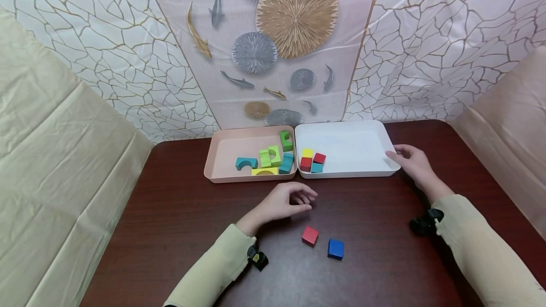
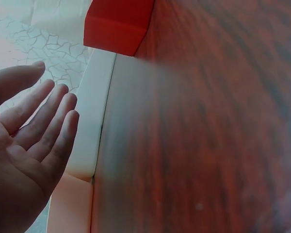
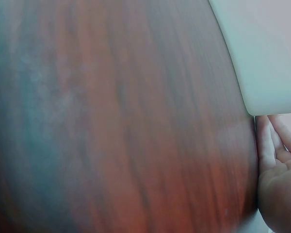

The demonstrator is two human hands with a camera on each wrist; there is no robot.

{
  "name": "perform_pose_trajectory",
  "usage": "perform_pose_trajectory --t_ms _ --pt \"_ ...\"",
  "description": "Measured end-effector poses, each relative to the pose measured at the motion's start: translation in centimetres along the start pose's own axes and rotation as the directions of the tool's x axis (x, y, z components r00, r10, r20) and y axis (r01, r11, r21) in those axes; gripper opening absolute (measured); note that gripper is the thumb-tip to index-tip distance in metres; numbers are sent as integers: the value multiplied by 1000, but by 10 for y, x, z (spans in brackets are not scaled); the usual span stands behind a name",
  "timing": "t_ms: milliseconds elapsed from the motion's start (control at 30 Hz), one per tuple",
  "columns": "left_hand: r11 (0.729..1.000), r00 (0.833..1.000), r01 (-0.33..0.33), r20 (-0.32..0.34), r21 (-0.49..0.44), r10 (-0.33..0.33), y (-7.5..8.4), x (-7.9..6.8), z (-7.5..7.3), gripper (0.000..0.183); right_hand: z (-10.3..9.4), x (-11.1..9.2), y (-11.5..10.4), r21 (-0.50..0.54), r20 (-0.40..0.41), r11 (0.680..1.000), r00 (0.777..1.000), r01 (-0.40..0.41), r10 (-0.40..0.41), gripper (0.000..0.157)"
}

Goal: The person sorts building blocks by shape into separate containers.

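Observation:
My left hand (image 1: 283,201) hovers over the table in front of the trays, fingers loosely bent and nothing held. In the left wrist view its palm and spread fingers show bare. Closest to it lies a red cube (image 1: 310,236), with a blue cube (image 1: 335,249) to the right. At the right end of the white tray (image 1: 354,148), my right hand (image 1: 414,165) grips the rim, thumb over the edge and fingers along the outside. Its fingers (image 3: 266,145) appear beside the tray corner in the right wrist view.
Left of the white tray, and against it, stands a pink tray (image 1: 222,155) holding several arch and notched blocks in green, teal and yellow. Inside the white tray, red cubes, a yellow cube (image 1: 307,153) and a teal cube (image 1: 317,167) cluster at the left. Patterned cloth hangs behind.

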State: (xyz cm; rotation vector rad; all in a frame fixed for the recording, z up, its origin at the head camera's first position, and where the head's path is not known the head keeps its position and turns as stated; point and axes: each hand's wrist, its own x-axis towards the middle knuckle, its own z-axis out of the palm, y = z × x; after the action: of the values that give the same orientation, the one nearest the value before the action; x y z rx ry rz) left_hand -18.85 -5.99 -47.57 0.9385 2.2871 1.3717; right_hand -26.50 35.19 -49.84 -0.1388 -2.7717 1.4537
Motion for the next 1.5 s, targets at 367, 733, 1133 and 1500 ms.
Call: perform_pose_trajectory --t_ms 367,733,1133,1500 --pt "999 997 29 68 15 -30 1 -6 2 34 0 0 0 -11 -5 1000 1000 -4 4 70" --pt "999 993 50 109 1 -50 -4 -13 1 34 1 0 1 -1 -5 1000 1000 2 -2 69" --pt "998 986 59 159 -19 -56 -4 -19 3 36 2 0 2 -9 -10 1000 1000 6 -6 68" --pt "995 976 88 204 -38 -79 -2 -24 6 37 1 0 0 -7 -6 1000 1000 5 -5 68"
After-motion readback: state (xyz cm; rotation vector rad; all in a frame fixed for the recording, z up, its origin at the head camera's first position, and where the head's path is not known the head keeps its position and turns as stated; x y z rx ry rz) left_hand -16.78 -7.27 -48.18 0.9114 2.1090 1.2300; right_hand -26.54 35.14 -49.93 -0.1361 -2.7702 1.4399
